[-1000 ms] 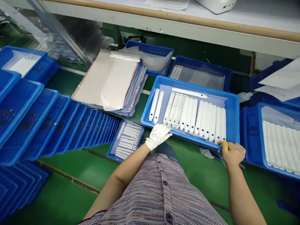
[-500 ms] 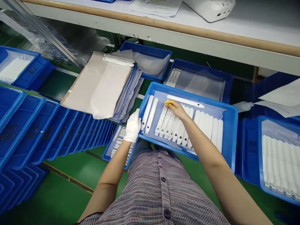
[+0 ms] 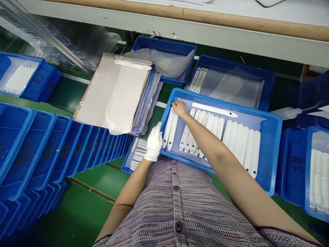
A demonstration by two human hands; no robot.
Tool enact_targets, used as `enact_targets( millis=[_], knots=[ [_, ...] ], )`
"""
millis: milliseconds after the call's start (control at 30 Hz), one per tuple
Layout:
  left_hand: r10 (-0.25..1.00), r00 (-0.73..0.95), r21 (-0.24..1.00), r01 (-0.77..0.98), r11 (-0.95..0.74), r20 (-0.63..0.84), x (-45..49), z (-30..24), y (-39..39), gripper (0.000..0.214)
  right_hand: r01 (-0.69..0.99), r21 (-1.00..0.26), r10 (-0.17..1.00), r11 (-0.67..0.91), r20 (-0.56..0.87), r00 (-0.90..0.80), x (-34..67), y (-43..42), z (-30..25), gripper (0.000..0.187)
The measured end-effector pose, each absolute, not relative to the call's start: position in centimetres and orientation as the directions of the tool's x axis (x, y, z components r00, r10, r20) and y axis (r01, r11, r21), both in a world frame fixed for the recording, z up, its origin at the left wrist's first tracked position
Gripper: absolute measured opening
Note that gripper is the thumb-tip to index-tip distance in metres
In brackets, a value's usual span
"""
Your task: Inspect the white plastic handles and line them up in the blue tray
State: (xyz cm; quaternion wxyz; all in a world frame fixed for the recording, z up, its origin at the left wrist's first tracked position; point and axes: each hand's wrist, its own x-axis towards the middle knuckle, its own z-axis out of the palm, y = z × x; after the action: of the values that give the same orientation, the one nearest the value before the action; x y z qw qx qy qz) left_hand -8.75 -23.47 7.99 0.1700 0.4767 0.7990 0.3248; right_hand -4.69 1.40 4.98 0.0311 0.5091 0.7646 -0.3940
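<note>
A blue tray [image 3: 269,137] rests on my lap and holds a row of long white plastic parts [image 3: 239,144], with one more lying crosswise at the back [image 3: 214,109]. My left hand [image 3: 153,143], in a white glove, grips the tray's left wall. My right hand [image 3: 179,107], bare with yellow fingertip covers, reaches across to the tray's far left corner. Its fingers are curled over the top ends of the two leftmost white parts [image 3: 170,130]; whether they grip them I cannot tell.
Several empty blue trays [image 3: 38,144] overlap at the left. A pile of paper sheets [image 3: 115,92] lies ahead. More blue trays [image 3: 226,79] with sheets and white parts stand behind and at the right [image 3: 316,171]. A bench edge [image 3: 205,20] runs across the top.
My right hand left the tray's near right corner and crossed to its far left corner. My left hand slid from the tray's front edge to its left wall.
</note>
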Motion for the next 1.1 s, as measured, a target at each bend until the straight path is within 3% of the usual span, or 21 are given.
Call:
enact_targets(
  millis=[200, 300, 367, 433, 533, 633, 700, 767, 867, 933, 1100],
  knots=[
    [0.866, -0.496, 0.746, 0.601, 0.289, 0.065, -9.5, 8.6, -23.3, 0.051, 0.776, -0.609, 0.789, 0.166, -0.390, -0.475, -4.6, 1.9, 7.7, 0.024],
    [0.859, -0.501, 0.823, 0.529, 0.209, 0.104, -10.2, 10.3, -22.8, 0.067, 0.610, -0.759, 0.805, 0.227, -0.206, -0.556, -3.1, 0.4, 11.5, 0.017],
    [0.904, -0.426, 0.917, 0.352, 0.189, -0.022, -10.7, 11.3, -22.2, 0.080, 0.312, -0.917, 0.784, 0.247, 0.000, -0.621, -1.7, -1.8, 13.9, 0.021],
    [0.941, -0.211, 0.943, 0.147, 0.298, -0.265, -10.8, 11.9, -21.5, 0.078, 0.035, -0.988, 0.757, 0.152, 0.094, -0.647, -0.1, -4.7, 15.4, 0.030],
    [0.861, 0.053, 0.862, -0.012, 0.507, -0.505, -10.6, 12.2, -20.2, 0.056, -0.058, -0.997, 0.795, -0.048, -0.003, -0.607, 2.4, -8.6, 14.9, 0.047],
    [0.871, -0.048, 0.832, -0.326, 0.450, -0.490, -10.3, 12.9, -18.4, 0.046, -0.057, -0.991, 0.904, -0.121, -0.086, -0.418, 5.4, -11.0, 13.1, 0.053],
    [0.879, -0.158, 0.780, -0.549, 0.300, -0.449, -10.3, 14.0, -17.0, 0.045, -0.090, -0.996, 0.951, -0.022, 0.007, -0.308, 7.4, -12.0, 13.1, 0.042],
    [0.878, -0.238, 0.719, -0.678, 0.156, -0.416, -10.4, 15.4, -15.5, 0.042, -0.125, -0.975, 0.901, 0.185, 0.219, -0.374, 8.8, -12.9, 14.3, 0.027],
    [0.861, -0.351, 0.705, -0.710, 0.012, -0.368, -10.2, 17.4, -14.0, 0.040, -0.166, -0.875, 0.613, 0.455, 0.443, -0.654, 9.5, -14.3, 17.0, 0.020],
    [0.848, -0.404, 0.735, -0.677, -0.026, -0.342, -9.8, 18.3, -13.7, 0.041, -0.116, -0.826, 0.498, 0.552, 0.438, -0.749, 9.1, -15.1, 18.2, 0.019],
    [0.827, -0.478, 0.809, -0.586, -0.049, -0.296, -8.7, 19.0, -14.1, 0.047, 0.010, -0.731, 0.448, 0.682, 0.407, -0.796, 8.0, -15.8, 18.4, 0.030]
  ],
)
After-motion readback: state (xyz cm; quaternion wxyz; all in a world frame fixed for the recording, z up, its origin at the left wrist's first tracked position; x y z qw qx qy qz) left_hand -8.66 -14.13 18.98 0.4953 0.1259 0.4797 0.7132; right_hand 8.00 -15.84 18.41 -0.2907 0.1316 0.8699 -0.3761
